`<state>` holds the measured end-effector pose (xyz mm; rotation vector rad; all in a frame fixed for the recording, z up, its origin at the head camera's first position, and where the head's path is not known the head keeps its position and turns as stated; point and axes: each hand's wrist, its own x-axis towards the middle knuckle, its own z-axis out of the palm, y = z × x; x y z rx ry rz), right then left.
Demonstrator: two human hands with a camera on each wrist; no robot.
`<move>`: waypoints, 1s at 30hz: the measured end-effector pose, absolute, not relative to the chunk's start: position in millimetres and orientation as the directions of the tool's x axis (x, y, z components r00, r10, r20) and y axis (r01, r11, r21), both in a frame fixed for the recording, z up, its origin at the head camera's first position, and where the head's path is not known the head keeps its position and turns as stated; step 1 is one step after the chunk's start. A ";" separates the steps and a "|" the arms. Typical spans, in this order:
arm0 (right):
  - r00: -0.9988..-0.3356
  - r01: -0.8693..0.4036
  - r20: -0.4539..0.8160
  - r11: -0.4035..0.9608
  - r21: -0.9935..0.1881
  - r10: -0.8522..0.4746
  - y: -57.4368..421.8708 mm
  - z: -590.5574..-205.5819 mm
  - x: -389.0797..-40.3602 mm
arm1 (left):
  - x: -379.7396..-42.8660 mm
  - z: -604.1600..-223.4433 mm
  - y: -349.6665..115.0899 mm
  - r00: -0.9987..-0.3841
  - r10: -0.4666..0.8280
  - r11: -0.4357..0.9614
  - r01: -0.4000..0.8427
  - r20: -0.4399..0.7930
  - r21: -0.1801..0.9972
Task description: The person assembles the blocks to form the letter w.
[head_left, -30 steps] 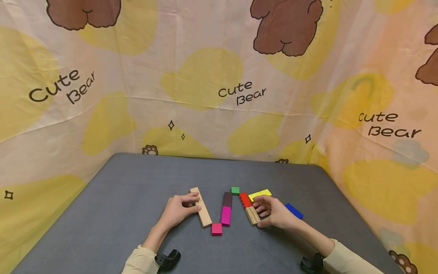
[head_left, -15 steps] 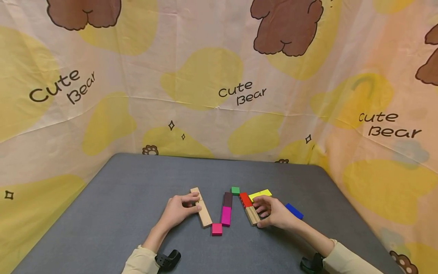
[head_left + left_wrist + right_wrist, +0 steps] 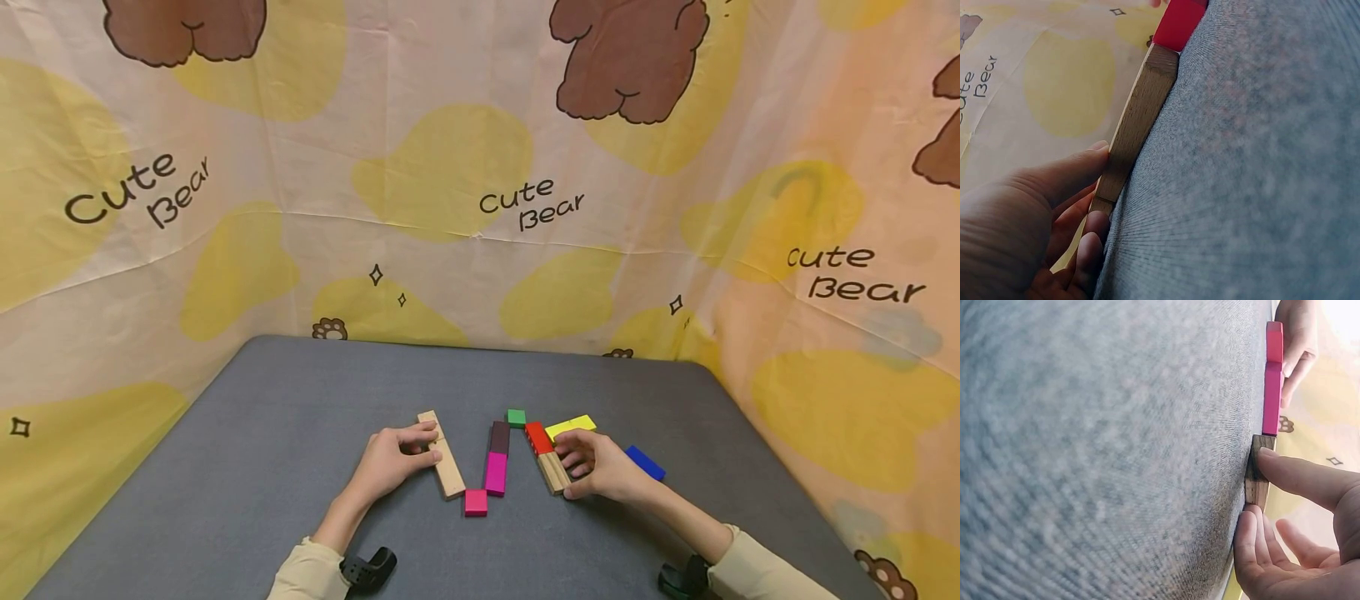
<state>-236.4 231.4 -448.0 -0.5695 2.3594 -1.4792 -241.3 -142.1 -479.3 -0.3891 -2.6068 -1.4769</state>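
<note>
In the head view, my left hand (image 3: pixel 386 462) rests along the left side of a slanting row of pale wooden blocks (image 3: pixel 450 477). The left wrist view shows its thumb on the top edge of one block, with fingertips against the block behind. My right hand (image 3: pixel 611 473) is at two brown-grained wooden blocks (image 3: pixel 553 473) lying side by side. Its thumb touches their near end, while loosely bent fingers reach the right side. Red blocks (image 3: pixel 537 437) continue that row. Between the hands lie a pink block (image 3: pixel 476 503), a magenta block (image 3: pixel 496 473), a dark purple block (image 3: pixel 499 437) and a green block (image 3: pixel 516 418).
Yellow blocks (image 3: pixel 576 425) lie just behind the right fingers, angled away from the red ones. A blue block (image 3: pixel 645 462) lies farther right, partly hidden by the right hand. The grey cloth-covered table (image 3: pixel 337 383) meets a printed bear curtain (image 3: pixel 420 183) at back and sides.
</note>
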 end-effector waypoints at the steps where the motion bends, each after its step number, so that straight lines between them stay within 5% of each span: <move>1: -0.877 -0.175 -0.039 0.396 -0.901 -0.478 231.8 -447.8 -236.0 | -241.5 -479.4 -141.7 -0.959 0.164 0.492 0.281 0.229 0.824; 11: -0.871 -0.219 -0.016 0.419 -0.881 -0.490 232.5 -451.0 -234.8 | -243.3 -482.7 -143.6 -0.958 0.176 0.468 0.282 0.224 0.838; 19: -0.770 -0.573 0.239 0.477 -0.666 -0.592 279.3 -418.0 -239.1 | -243.9 -481.1 -142.6 -0.956 0.184 0.456 0.290 0.231 0.841; 30: -0.798 -0.459 0.082 0.514 -0.725 -0.597 338.1 -415.9 -233.2 | -241.7 -478.6 -142.3 -0.959 0.167 0.467 0.281 0.228 0.838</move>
